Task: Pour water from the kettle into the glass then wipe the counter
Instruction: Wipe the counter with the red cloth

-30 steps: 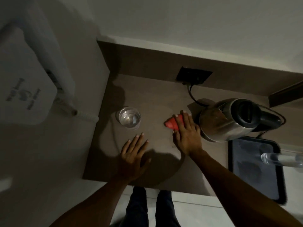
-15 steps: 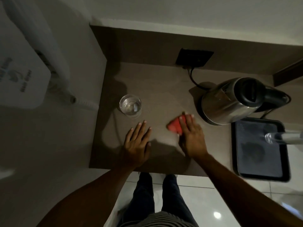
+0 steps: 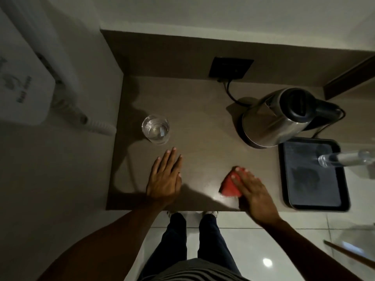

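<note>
My right hand point(image 3: 254, 191) lies flat on a red cloth point(image 3: 229, 185), pressing it to the brown counter point(image 3: 203, 118) near the front edge. My left hand point(image 3: 165, 177) rests palm down with fingers spread, just in front of the glass point(image 3: 155, 129) — water shows in it. The steel kettle point(image 3: 278, 120) stands at the back right, its cord running to a dark wall socket point(image 3: 231, 67). Beside it sits a black tray point(image 3: 314, 197), a clear bottle point(image 3: 343, 158) lying over its far corner.

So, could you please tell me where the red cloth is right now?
In the head view, the red cloth lies on the counter near its front edge, pressed flat under the right hand, with the black tray to its right.
</note>
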A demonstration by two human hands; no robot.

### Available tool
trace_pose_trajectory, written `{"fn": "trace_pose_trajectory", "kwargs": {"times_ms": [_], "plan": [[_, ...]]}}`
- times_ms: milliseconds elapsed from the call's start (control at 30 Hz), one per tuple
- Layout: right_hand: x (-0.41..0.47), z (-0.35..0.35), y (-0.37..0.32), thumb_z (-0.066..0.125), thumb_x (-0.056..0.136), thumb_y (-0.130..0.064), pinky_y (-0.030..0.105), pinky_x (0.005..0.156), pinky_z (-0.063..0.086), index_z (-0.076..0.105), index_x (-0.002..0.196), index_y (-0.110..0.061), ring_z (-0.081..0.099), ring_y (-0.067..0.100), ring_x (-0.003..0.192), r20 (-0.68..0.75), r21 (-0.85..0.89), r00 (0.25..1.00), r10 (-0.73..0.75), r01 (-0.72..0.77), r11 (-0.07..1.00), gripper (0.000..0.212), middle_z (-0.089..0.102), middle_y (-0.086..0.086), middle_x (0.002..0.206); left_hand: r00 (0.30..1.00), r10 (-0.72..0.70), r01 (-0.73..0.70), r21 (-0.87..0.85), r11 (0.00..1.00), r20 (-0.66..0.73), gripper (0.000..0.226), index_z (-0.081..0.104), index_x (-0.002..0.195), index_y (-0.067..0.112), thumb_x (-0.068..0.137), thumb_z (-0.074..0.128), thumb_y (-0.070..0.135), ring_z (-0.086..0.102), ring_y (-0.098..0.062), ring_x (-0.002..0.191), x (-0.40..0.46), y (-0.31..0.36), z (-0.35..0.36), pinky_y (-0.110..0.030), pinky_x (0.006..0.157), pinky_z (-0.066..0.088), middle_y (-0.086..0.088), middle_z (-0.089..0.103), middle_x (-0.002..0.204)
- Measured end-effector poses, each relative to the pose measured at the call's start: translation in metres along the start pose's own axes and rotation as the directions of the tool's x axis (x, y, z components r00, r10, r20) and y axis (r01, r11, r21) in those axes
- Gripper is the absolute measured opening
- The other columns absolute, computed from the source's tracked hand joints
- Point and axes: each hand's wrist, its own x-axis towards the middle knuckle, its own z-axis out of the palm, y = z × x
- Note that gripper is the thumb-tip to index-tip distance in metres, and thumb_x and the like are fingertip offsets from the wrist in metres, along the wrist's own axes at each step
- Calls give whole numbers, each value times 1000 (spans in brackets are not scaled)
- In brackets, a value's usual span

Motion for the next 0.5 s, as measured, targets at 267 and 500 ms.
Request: {"fn": "trace_pose_trajectory", "kwargs": {"times_ms": [267,500], "plan": [[72,35,-104,64,86,-32,59,116,18,35,148,-10,18,37,146,-145,168,969,199,-174,970,72,24,16,158,1000,1,-1,-26,1000,15,62,27,156,16,96,32,30,24,-25,154,0,3,-8,-43,124,17,-7,24,166],[-4,9,-14,75,64,1,56,107,33,35,149,-16,25,35,144,-135,61,975,176,-169,984,96,25,11,158,999,4,-3,-46,999,33,60,29,155,15,98,26,33,23,-25,154,0,3,-15,-43,123,16,-7,24,166]]}}
